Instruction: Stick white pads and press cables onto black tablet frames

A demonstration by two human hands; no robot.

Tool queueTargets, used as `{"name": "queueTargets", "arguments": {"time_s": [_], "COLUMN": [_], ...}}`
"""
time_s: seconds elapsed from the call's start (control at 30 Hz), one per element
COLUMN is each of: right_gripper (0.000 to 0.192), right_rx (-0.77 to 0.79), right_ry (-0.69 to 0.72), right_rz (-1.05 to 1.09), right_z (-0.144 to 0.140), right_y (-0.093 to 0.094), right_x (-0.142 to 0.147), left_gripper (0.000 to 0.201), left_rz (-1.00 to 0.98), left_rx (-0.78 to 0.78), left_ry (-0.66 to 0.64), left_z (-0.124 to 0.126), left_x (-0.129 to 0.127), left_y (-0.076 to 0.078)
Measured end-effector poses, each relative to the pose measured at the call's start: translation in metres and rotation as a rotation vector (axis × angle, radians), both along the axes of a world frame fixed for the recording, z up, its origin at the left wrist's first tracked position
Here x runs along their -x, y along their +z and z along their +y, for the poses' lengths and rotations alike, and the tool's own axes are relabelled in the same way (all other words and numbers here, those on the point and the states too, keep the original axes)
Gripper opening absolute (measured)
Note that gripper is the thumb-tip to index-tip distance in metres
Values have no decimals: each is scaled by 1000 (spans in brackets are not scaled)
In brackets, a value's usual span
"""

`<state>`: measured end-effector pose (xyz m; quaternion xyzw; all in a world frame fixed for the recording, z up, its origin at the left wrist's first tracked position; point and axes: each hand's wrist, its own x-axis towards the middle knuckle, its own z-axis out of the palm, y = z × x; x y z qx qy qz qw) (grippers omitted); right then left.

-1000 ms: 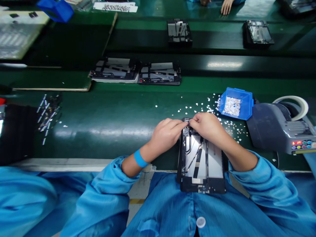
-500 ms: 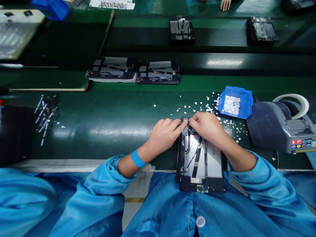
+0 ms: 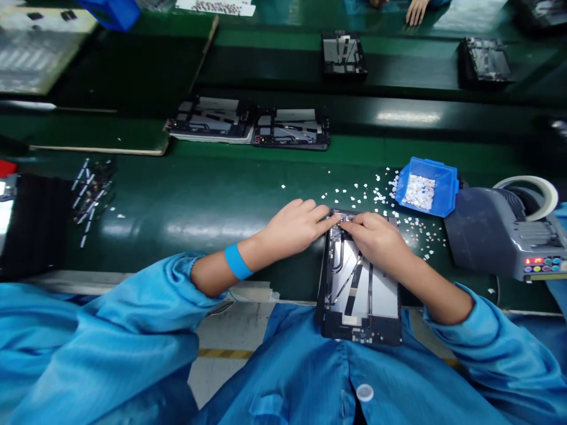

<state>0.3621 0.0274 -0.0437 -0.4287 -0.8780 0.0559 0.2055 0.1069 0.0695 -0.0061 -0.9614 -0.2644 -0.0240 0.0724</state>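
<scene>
Left hand (image 3: 292, 227): palm down, fingers stretched rightward, fingertips meeting the right's.
Right hand (image 3: 376, 239): knuckles up, fingers curled, seemingly pinching.
Forearms: bare, angled inward, sleeves pushed back.

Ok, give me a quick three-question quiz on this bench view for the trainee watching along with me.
1. True or false: both hands meet at the far end of the black open-backed tablet frame.
2. Which lies right of the blue plastic bin of white bits? A) grey tape dispenser with lit buttons B) blue wristband C) two open tablet frames side by side
3. Which wrist wears the blue wristband?

Key
1. True: the left hand and right hand touch fingertips there.
2. A: the grey tape dispenser; the two open tablet frames lie farther back and to the left.
3. The left.
</scene>
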Motion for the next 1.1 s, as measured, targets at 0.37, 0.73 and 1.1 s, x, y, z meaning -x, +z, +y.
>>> {"name": "queueTargets", "arguments": {"time_s": [0.37,0.73,1.1], "right_gripper": [41,47,18], "right_rx": [-65,-35,-120], "right_ry": [143,-147,-1030], "right_rz": [-365,-275,727], "right_z": [-7,-4,-126], "right_y": [23,19,38], "right_x": [8,-41,-165], "left_gripper": [35,37,57], "left_rz": [46,-29,-11], "left_rx": [-17,22,-108], "left_ry": [-41,45,-17], "left_z": [-4,-15,-19], "left_x": [-7,-16,-23], "left_y": [11,8,-4]}}
